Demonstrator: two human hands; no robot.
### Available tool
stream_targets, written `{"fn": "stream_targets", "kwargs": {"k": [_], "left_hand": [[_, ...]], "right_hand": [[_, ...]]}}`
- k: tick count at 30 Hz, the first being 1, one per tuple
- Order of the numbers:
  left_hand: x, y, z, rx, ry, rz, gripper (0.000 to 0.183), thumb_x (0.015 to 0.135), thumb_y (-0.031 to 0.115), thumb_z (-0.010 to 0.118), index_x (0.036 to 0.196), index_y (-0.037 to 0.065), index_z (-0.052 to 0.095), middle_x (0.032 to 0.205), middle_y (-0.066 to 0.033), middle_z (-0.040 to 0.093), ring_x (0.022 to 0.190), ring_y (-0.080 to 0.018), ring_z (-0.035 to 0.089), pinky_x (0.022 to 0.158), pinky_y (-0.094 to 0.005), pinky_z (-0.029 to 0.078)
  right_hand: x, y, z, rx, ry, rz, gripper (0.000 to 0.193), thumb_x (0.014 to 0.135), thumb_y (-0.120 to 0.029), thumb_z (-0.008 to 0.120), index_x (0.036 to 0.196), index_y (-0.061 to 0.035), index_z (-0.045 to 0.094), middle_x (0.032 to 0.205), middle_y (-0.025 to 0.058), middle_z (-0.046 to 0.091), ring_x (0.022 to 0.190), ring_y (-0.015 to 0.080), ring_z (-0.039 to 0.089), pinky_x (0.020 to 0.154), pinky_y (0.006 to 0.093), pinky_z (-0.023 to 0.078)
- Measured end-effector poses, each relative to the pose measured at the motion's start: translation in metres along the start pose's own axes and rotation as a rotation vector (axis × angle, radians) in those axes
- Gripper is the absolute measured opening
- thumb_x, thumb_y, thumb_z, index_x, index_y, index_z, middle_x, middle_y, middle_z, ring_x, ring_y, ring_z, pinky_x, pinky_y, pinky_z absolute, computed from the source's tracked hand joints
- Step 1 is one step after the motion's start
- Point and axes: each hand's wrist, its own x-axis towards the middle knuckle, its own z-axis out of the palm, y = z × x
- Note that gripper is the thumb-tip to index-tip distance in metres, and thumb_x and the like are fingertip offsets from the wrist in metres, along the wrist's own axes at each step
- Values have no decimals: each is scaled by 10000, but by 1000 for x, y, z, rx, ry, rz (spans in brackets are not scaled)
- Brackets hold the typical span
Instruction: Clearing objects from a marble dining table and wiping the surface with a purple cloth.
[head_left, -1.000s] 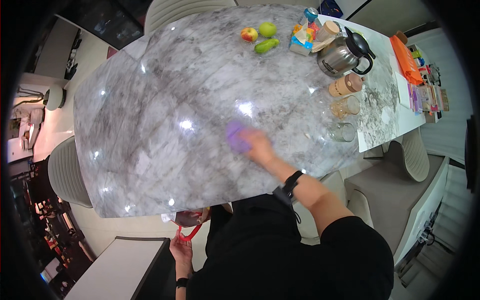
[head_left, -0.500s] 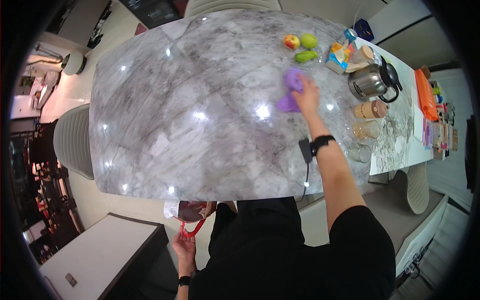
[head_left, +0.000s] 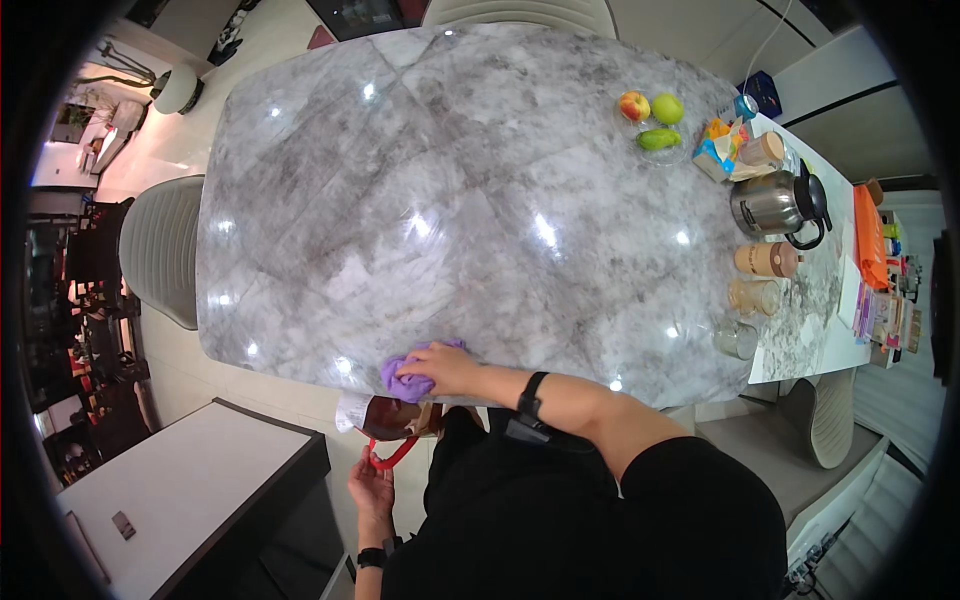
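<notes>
A crumpled purple cloth (head_left: 408,374) lies on the near edge of the marble-patterned table (head_left: 330,260), left of my body. My right hand (head_left: 446,368) is closed over it and presses it to the tabletop. Lower down, beside my leg, my left hand (head_left: 371,487) grips the red handle (head_left: 397,456) of a brown, shiny container (head_left: 392,418). That container hangs just below the table edge, directly under the cloth, and the tabletop hides its upper part. What is inside it I cannot make out.
An apple (head_left: 633,106), a round green fruit (head_left: 667,108) and a long green one (head_left: 659,139) sit at the far right. Beside them stand a steel jug (head_left: 770,203), a brown-lidded cup (head_left: 767,260) and glasses (head_left: 754,296). A grey chair (head_left: 160,250) stands left.
My right hand has swept the purple cloth from the right side of the table to its near left edge. My left hand still holds the red handle below. The view has shifted slightly.
</notes>
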Motion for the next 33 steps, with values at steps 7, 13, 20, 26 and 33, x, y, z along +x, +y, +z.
{"fn": "stream_targets", "kwargs": {"k": [7,13,20,26,33], "left_hand": [[9,10,-27,-31,28,-21,379,887,169,486,1226,23,570,933,-47,647,839,-155,620,791,-318,517],[33,30,-37,36,-49,-51,401,888,184,495,1248,15,546,923,-30,629,829,-137,598,785,-285,500],[50,77,-48,73,-71,-84,382,884,187,505,1232,46,571,922,-23,664,840,-136,631,752,-297,522],[90,119,-64,178,-152,-107,374,881,186,508,1224,54,573,924,-10,664,860,-129,626,788,-298,508],[113,155,-78,312,-195,-112,409,891,176,507,1267,20,541,951,-8,622,887,-105,585,803,-263,477]], "right_hand": [[-76,44,-230,-269,716,451,568,669,-92,715,1222,-79,588,1238,149,590,1165,324,535,998,399,421],[-154,148,-233,-535,1059,876,580,621,-78,713,1189,-57,598,1147,166,619,1097,342,564,968,417,440],[2,9,-26,-393,647,428,547,628,-149,751,1159,-219,635,1229,80,561,1058,352,535,929,444,431],[9,-59,57,-90,273,217,589,627,-139,741,1196,-232,622,1229,49,565,1046,332,535,917,423,462],[-203,-18,-66,-690,1155,741,622,600,-93,750,1203,-93,597,1197,149,604,1120,347,553,965,432,440]]}}
